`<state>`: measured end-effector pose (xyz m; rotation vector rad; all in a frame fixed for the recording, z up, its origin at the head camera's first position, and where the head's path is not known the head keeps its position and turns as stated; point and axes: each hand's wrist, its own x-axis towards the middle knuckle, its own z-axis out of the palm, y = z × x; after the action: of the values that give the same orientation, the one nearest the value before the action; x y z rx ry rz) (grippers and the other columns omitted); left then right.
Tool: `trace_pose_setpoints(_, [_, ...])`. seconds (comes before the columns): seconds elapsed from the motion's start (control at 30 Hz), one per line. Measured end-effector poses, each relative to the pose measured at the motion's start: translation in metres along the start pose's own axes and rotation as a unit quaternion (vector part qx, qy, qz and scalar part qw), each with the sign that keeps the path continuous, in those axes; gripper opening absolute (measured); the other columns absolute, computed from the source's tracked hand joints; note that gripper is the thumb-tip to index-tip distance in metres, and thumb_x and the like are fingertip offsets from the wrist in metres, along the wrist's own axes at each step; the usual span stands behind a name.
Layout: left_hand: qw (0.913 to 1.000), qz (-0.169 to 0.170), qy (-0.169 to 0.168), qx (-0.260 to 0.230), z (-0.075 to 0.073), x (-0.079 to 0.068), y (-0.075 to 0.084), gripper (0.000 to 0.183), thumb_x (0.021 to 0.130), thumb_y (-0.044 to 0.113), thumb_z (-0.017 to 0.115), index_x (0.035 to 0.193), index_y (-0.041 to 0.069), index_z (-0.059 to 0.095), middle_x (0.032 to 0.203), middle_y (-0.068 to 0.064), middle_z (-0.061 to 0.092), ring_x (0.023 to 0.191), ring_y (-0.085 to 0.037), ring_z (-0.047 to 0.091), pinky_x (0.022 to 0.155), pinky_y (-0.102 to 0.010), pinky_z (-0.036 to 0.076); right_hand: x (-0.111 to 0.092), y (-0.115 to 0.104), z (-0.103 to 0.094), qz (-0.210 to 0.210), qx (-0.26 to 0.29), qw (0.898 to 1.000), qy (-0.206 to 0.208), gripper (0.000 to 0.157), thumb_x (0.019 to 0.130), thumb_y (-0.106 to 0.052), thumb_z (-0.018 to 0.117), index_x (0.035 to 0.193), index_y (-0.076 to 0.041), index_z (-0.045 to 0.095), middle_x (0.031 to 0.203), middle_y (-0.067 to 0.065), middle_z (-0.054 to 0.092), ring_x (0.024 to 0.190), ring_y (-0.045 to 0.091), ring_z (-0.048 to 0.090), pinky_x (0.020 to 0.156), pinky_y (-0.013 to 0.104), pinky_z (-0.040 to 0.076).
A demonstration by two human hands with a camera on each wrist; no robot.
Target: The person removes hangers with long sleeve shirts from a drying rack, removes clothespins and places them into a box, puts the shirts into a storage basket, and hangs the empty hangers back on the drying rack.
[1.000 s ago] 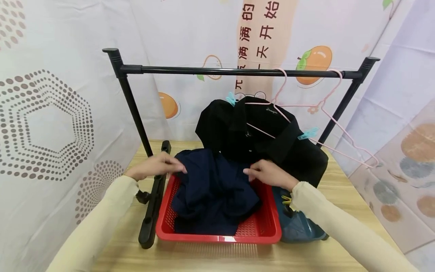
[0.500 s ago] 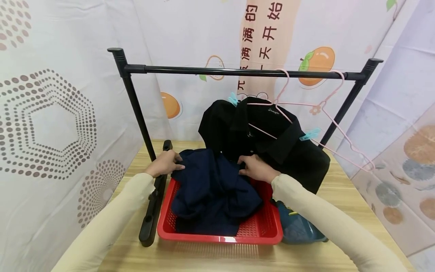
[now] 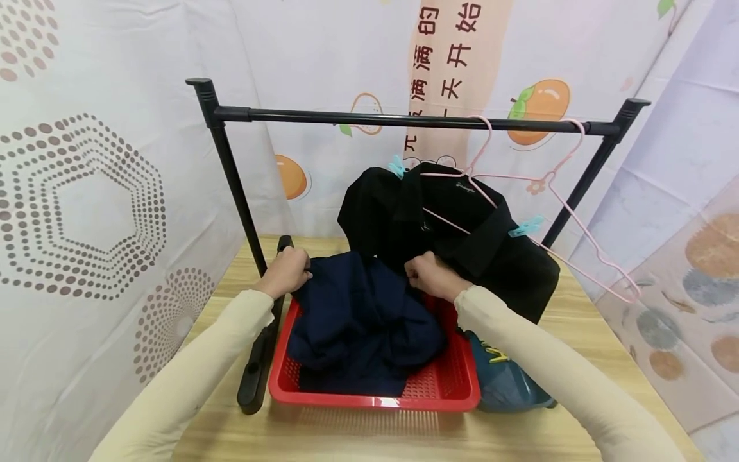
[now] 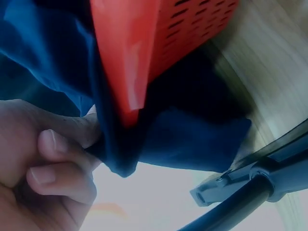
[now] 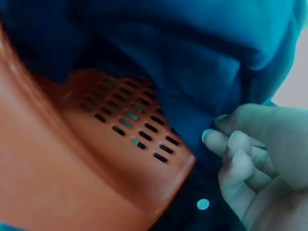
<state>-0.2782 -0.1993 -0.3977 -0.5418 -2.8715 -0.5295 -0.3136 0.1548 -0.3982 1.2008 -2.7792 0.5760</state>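
Left hand (image 3: pixel 288 271) pinches the far-left edge of the navy garment (image 3: pixel 364 308), right hand (image 3: pixel 434 276) its far-right, both sets of fingers curled, bunched bulk between and nearside, in the red basket (image 3: pixel 375 402), neither hand closer.

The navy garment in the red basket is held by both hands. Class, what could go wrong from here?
The navy garment laps over the far rim of the red basket, so lifting might drag the basket along.
The black shirt hangs close to the right hand, so raising the garment could snag or jostle it.
The left hand pinches only a small part of the garment, which might slip free.
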Motion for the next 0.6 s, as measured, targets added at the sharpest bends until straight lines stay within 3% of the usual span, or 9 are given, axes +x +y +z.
trace_pose_setpoints(0.07, [0.9998,-0.003,0.017,0.003,-0.003,0.001,0.0,0.057,0.09,-0.003,0.074,0.059,0.017,0.03,0.058,0.006,0.018,0.052,-0.011,0.019,0.053,-0.03,0.026,0.002,0.002,-0.003,0.015,0.05,0.999,-0.002,0.035,0.093,0.002,0.069,0.071,-0.015,0.047,0.059,-0.006,0.04,0.049,0.009,0.038,0.051,0.026,0.032])
trace_pose_setpoints(0.13, [0.9991,-0.012,0.042,-0.001,-0.008,0.002,-0.001,0.044,0.091,0.0,0.074,0.057,0.012,0.049,0.055,0.004,0.037,0.051,-0.011,0.033,0.054,-0.03,0.036,0.003,0.004,-0.007,0.028,0.122,0.992,0.004,0.023,0.094,0.004,0.065,0.078,-0.01,0.056,0.06,0.002,0.052,0.048,0.014,0.05,0.049,0.027,0.042])
trace_pose_setpoints(0.27, [0.993,-0.05,0.093,-0.053,-0.026,0.002,0.001,0.022,0.095,0.007,0.073,0.073,0.005,0.073,0.062,-0.006,0.065,0.055,-0.022,0.06,0.058,-0.039,0.05,0.007,0.002,-0.021,0.056,0.272,0.96,0.047,0.007,0.097,0.004,0.057,0.091,0.001,0.06,0.073,0.019,0.064,0.052,0.028,0.059,0.047,0.034,0.051])
trace_pose_setpoints(0.37, [0.9849,-0.076,0.112,-0.108,-0.042,-0.002,0.008,0.024,0.098,0.013,0.07,0.076,0.005,0.071,0.056,-0.007,0.061,0.05,-0.023,0.06,0.052,-0.039,0.048,0.006,-0.006,-0.031,0.082,0.332,0.937,0.076,0.005,0.101,-0.002,0.057,0.099,0.002,0.06,0.085,0.022,0.066,0.058,0.028,0.062,0.053,0.034,0.055])
trace_pose_setpoints(0.43, [0.9816,-0.076,0.116,-0.131,-0.048,-0.005,0.013,0.021,0.099,0.016,0.071,0.081,0.006,0.072,0.054,-0.004,0.06,0.048,-0.021,0.059,0.05,-0.037,0.047,0.002,-0.011,-0.035,0.096,0.361,0.924,0.082,0.008,0.102,-0.005,0.059,0.104,0.002,0.061,0.09,0.022,0.067,0.061,0.028,0.063,0.056,0.034,0.056])
trace_pose_setpoints(0.5, [0.9805,-0.065,0.107,-0.152,-0.053,-0.011,0.02,0.016,0.099,0.017,0.071,0.087,0.007,0.075,0.054,-0.003,0.06,0.047,-0.02,0.059,0.049,-0.036,0.047,-0.005,-0.016,-0.037,0.102,0.373,0.918,0.08,0.011,0.103,-0.008,0.061,0.108,0.002,0.063,0.093,0.021,0.067,0.063,0.027,0.063,0.059,0.035,0.058])
trace_pose_setpoints(0.6, [0.9809,-0.044,0.08,-0.172,-0.057,-0.021,0.03,0.012,0.098,0.018,0.073,0.095,0.008,0.078,0.056,-0.001,0.062,0.049,-0.019,0.06,0.05,-0.036,0.049,-0.018,-0.024,-0.038,0.101,0.372,0.92,0.073,0.013,0.103,-0.012,0.064,0.11,-0.001,0.065,0.093,0.02,0.07,0.065,0.029,0.065,0.061,0.037,0.058])
